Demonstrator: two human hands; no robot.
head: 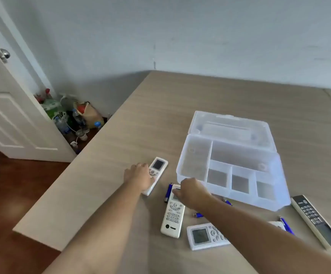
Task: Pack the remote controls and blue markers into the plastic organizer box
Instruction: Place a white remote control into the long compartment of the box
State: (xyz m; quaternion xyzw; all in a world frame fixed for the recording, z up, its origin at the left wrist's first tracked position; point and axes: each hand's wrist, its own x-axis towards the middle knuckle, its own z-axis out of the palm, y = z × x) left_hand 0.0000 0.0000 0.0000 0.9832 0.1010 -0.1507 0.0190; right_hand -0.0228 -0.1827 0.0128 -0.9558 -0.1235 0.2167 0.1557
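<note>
nearest, at six o'clock on the table (121,119), a squat white remote with a grey screen (202,236) lies part under the right forearm, with a blue marker (198,215) just beyond it and another blue marker (287,226) at four o'clock. a long dark remote (316,221) lies at three o'clock, well apart from the hands.

further out, the right hand (192,191) rests on the top end of the white button remote (173,213), fingers curled loosely down onto it; whether they have closed round its edges cannot be told. a blue marker (168,192) lies just beside that remote at its nine o'clock, and it looks likely to get nudged or rolled if the remote is dragged rather than lifted.

the left hand (141,176) lies flat over the lower half of the slim white remote (155,174), fingers spread and touching it; no firm grip shows, so lifting both remotes at once risks a slip.

farthest, at one o'clock, the clear plastic organizer box (184,155) sits open, every compartment empty, lid laid back.
</note>
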